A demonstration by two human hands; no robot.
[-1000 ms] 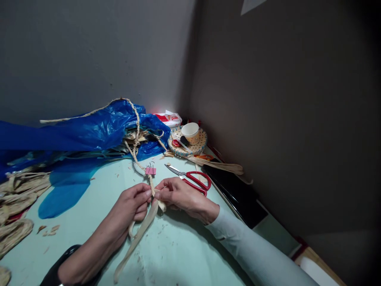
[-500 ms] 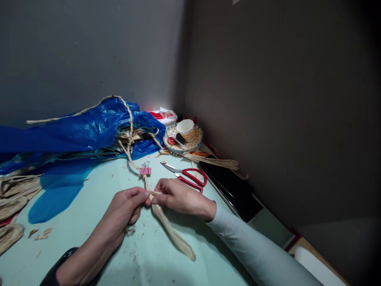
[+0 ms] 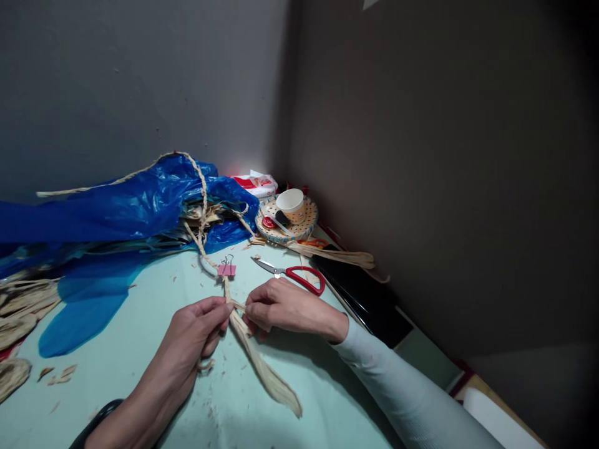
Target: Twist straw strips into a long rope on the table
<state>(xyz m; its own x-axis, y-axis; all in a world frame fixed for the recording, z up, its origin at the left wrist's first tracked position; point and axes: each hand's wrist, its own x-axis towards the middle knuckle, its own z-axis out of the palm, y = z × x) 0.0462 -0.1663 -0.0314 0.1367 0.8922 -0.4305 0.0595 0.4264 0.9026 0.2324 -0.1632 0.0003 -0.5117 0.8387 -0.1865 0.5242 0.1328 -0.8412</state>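
A braided cord (image 3: 204,206) of pale dried plant fibre runs down from the blue bag to a pink binder clip (image 3: 227,270), which pinches it near the table's middle. Below the clip, my left hand (image 3: 199,324) pinches the braid's working end between thumb and fingers. A narrow strand leads right from there into my right hand (image 3: 281,308), whose fingers are closed on it. One wide, flat fibre strand (image 3: 266,371) hangs loose between the hands and lies toward me on the table. Red-handled scissors (image 3: 304,279) lie just beyond my right hand, partly hidden by it.
A blue plastic bag (image 3: 135,212) with dried fibres sits at the back left. Behind the scissors, a woven tray (image 3: 306,227) holds a paper cup (image 3: 291,206). A black flat object (image 3: 365,299) lies along the right edge by the wall. More fibre bundles (image 3: 30,299) lie left.
My right hand has moved slightly right, away from my left hand, drawing out the narrow strand between them. The loose wide strand has shifted a little left.
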